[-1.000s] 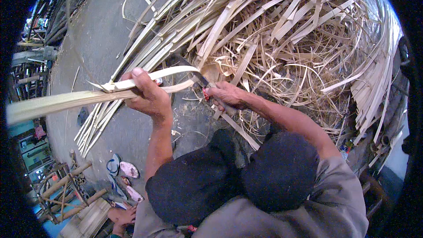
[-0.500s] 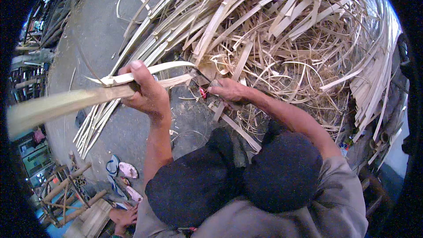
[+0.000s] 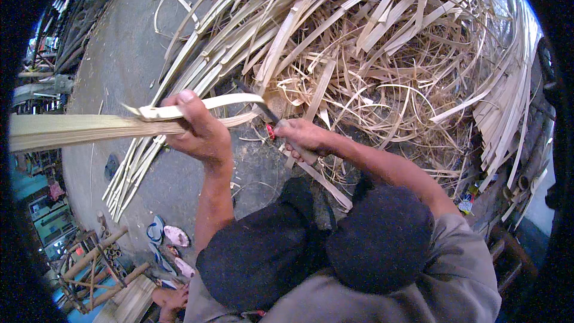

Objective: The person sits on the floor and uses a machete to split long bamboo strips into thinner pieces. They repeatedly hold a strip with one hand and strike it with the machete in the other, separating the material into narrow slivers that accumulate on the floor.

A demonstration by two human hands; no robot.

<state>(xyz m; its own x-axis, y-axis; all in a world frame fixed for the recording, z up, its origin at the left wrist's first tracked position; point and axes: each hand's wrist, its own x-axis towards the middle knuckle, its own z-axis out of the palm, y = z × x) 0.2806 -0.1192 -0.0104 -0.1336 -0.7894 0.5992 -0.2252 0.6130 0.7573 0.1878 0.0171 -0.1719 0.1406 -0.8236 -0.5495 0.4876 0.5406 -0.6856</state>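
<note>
My left hand [image 3: 202, 128] is closed around a long pale bamboo strip [image 3: 78, 131], which runs out past the left side of the view. A thinner split layer [image 3: 230, 100] arches over from the strip, its loose end under my left thumb. My right hand [image 3: 302, 136] grips a knife by its handle. The dark knife blade [image 3: 270, 112] slants up and left, at the place where the thin layer bends away from the strip. Fingers and strip hide part of the contact.
A large heap of bamboo strips and curly shavings [image 3: 388, 72] covers the floor ahead and to the right. Narrow strips [image 3: 134, 173] lie at left. Sandals [image 3: 156, 230] rest lower left, near a bamboo frame [image 3: 98, 269] and another person's hand [image 3: 170, 299].
The strip's left end has swung upward and looks less blurred. My right hand has turned slightly and come down a little, showing more of the blade. Both hands keep their grip.
</note>
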